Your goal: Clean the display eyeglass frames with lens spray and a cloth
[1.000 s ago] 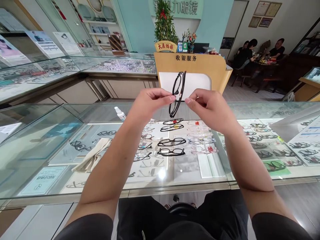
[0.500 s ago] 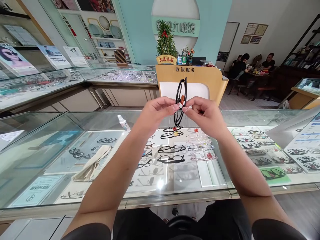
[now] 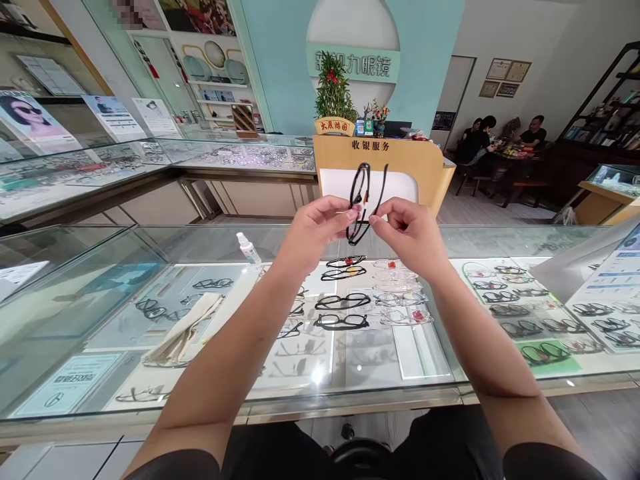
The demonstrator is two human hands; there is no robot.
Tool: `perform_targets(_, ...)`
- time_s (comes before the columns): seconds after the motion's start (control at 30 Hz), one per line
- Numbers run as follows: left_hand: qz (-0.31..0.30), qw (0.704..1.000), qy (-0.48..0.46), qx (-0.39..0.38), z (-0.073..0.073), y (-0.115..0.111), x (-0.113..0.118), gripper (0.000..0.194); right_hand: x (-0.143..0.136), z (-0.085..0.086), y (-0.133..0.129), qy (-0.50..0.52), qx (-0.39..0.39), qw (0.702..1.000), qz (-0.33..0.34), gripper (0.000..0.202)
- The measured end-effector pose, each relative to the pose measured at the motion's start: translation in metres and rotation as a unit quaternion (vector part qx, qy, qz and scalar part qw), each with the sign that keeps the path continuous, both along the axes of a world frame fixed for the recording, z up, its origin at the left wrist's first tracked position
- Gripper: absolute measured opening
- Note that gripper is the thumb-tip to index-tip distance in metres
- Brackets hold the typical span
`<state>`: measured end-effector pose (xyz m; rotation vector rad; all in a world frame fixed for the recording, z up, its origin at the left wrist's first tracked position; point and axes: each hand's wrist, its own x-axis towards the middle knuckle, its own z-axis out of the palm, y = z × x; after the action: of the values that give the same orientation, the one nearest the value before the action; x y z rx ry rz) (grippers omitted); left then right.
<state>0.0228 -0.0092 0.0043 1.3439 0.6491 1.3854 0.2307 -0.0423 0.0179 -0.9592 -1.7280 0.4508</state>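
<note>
A pair of black-framed eyeglasses [image 3: 369, 175] is held up on its side above the glass counter, with a small orange tag near the lens. My left hand [image 3: 323, 227] pinches the frame around its bridge. Between thumb and fingers, my right hand [image 3: 407, 230] grips one temple arm [image 3: 384, 187], which stands swung out from the front. The fingertips cover part of the frame. Below the hands lie several black eyeglasses [image 3: 343, 321] in a column, some with red or yellow tags. Clear-framed glasses [image 3: 400, 298] lie to their right.
A white spray bottle [image 3: 249, 249] stands on the counter [image 3: 210, 233] at left. A beige cloth [image 3: 187, 330] lies nearer me. More frames rest on the right around a green sheet [image 3: 547, 357]. Beyond is a wooden cashier desk [image 3: 435, 177]; people [image 3: 480, 143] sit at a table far right.
My right hand has moved slightly right, and the temple arm it grips has swung away from the frame front. My left hand still holds the frame. The view has shifted slightly.
</note>
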Motion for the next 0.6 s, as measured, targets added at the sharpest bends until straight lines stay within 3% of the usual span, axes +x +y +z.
perform_targets(0.17, 0.03, 0.996, -0.082, 0.028, 0.002, 0.009, -0.008, 0.042, 0.001, 0.004, 0.003, 0.068, -0.038, 0.997, 0.0, 0.013)
perform_targets(0.33, 0.058, 0.988, -0.14, 0.041, 0.003, 0.018, -0.015, 0.042, -0.001, 0.001, 0.014, 0.164, -0.165, 0.97, 0.063, 0.021)
perform_targets(0.43, 0.071, 0.987, -0.143, 0.034, 0.002, 0.02, -0.015, 0.045, 0.001, -0.001, 0.015, 0.153, -0.215, 0.959, 0.105, 0.028)
perform_targets(0.53, 0.105, 0.986, -0.118, 0.051, 0.002, 0.019, -0.012, 0.048, 0.001, 0.003, 0.002, 0.118, -0.193, 0.956, 0.189, 0.03)
perform_targets(0.6, 0.12, 0.986, -0.1, 0.062, 0.002, 0.017, -0.009, 0.046, -0.004, 0.009, -0.013, 0.109, -0.17, 0.932, 0.3, 0.031)
